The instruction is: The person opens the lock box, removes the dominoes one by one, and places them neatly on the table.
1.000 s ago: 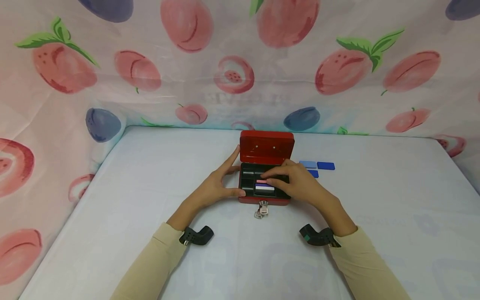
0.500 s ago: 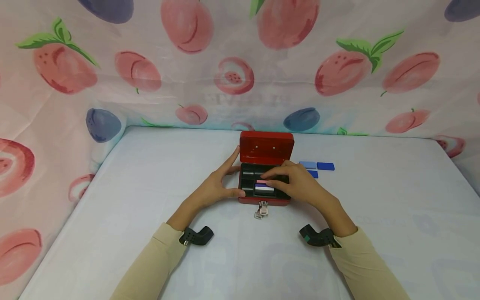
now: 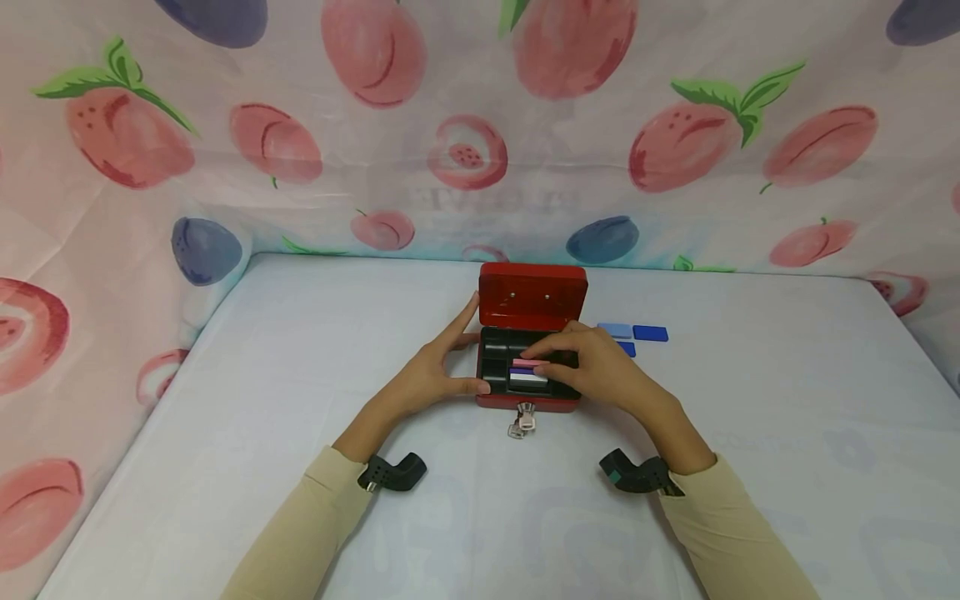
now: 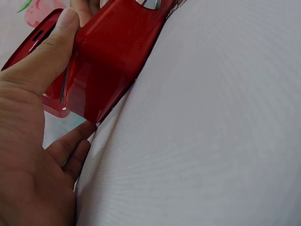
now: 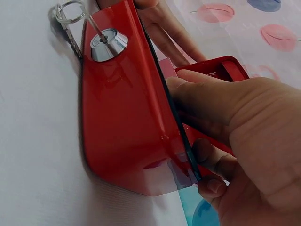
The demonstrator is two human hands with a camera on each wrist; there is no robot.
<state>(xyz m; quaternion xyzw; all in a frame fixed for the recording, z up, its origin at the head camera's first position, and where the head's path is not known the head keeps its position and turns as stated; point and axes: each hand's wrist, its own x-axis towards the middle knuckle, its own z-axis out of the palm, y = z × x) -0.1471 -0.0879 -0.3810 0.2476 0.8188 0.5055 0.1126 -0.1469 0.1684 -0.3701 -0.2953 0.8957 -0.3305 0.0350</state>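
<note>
A red metal cash box (image 3: 495, 402) stands with its lid (image 3: 534, 293) raised and a black compartment tray (image 3: 493, 367) inside. My left hand (image 3: 431, 367) lies along the box's left side, fingers fairly straight, its thumb on the front left rim and its index finger by the lid. My right hand (image 3: 607, 367) reaches into the tray and pinches a small pink block (image 3: 528, 362) between thumb and finger. Just in front of it in the same tray are a purple strip (image 3: 519, 371) and a white strip (image 3: 528, 378). The right palm hides the tray's right part.
Keys on a ring (image 3: 517, 431) hang from the lock (image 5: 109, 44) on the box's front. Right of the box lie a dark blue tile (image 3: 650, 333), a light blue tile (image 3: 615, 330) and a partly hidden blue tile (image 3: 628, 350). A fruit-patterned cloth (image 3: 465, 200) rises behind the white table.
</note>
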